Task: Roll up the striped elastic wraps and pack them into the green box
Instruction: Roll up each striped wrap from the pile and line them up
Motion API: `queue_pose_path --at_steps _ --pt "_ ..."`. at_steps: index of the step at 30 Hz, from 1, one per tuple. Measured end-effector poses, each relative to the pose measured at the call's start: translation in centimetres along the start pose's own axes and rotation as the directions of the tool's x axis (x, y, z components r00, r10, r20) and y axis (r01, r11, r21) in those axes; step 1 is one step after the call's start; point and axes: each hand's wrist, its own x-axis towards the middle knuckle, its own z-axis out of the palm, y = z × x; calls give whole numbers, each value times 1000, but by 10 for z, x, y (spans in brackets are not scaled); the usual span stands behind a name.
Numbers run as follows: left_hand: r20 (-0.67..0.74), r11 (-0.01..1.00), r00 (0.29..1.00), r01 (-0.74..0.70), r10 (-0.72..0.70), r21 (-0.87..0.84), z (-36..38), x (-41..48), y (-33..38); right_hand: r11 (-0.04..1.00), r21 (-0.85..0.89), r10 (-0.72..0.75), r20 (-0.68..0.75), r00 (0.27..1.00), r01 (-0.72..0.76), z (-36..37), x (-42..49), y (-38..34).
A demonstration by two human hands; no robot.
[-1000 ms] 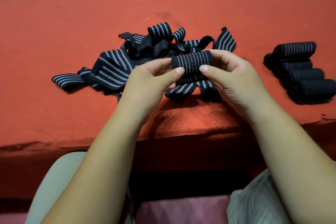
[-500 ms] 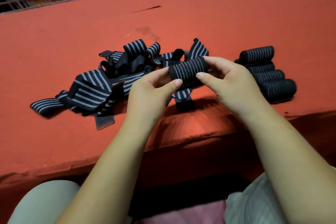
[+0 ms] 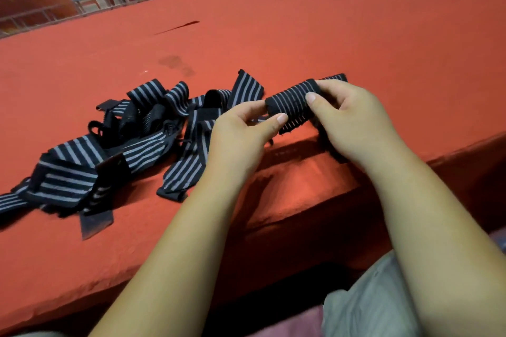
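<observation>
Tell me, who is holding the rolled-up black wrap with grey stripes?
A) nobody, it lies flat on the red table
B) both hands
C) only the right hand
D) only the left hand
B: the left hand pinches one end of the rolled-up black wrap with grey stripes and the right hand grips the other end, by the near edge of the red table.

A rolled wrap, black with pale grey stripes, is held nearly level above the front edge of the red bench, pinched at both ends. To its left, loose wraps of the same striped elastic lie tangled and unrolled on the bench.
</observation>
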Motion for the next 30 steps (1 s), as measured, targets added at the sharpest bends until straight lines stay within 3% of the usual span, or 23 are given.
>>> queue_pose_path --at_steps 9,18,23,30 --pt "77 987 993 102 -93 -123 58 29 -3 994 -78 72 -82 994 -79 -34 16 31" --pt "64 982 991 125 -117 -140 88 36 -11 988 -82 117 -149 982 -130 -36 22 47" --pt "10 996 997 74 -74 -56 97 38 -23 973 -146 158 -143 977 -179 -36 23 52" --pt "22 985 987 158 -156 -67 96 37 -25 964 -154 202 -114 973 -218 -36 22 54"
